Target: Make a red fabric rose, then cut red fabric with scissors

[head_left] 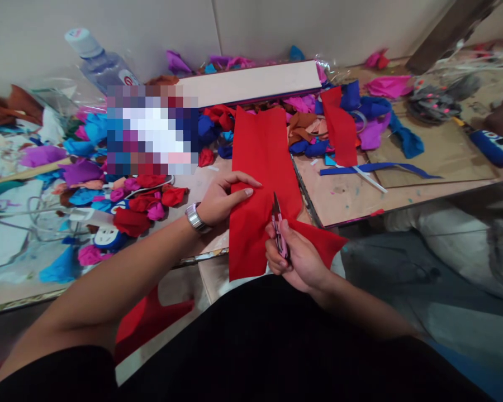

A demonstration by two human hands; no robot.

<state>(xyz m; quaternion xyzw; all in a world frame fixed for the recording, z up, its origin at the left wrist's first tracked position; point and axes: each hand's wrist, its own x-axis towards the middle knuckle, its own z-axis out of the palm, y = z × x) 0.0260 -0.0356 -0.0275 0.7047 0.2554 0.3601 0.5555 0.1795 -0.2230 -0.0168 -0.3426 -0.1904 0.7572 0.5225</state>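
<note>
A long red cloth (260, 139) lies over the table and hangs past its front edge. It is slit from the lower edge up to the blades, and the right flap (318, 237) is spread aside. My left hand (224, 195), with a metal watch on the wrist, grips the cloth's left edge; thumb and index finger lie on top, the other fingers are mostly hidden. My right hand (295, 254) is wrapped round pink-handled thread snips (280, 237). Their dark blades point away from me at the top of the slit.
Coloured cloth scraps (84, 139) crowd the left and back. A clear bottle (104, 67) stands at the back left, near a power strip (109, 237). A pale board (251, 81) lies behind the cloth. To the right are a red strip (339, 128), a blue strip (373, 167) and cardboard (436, 156).
</note>
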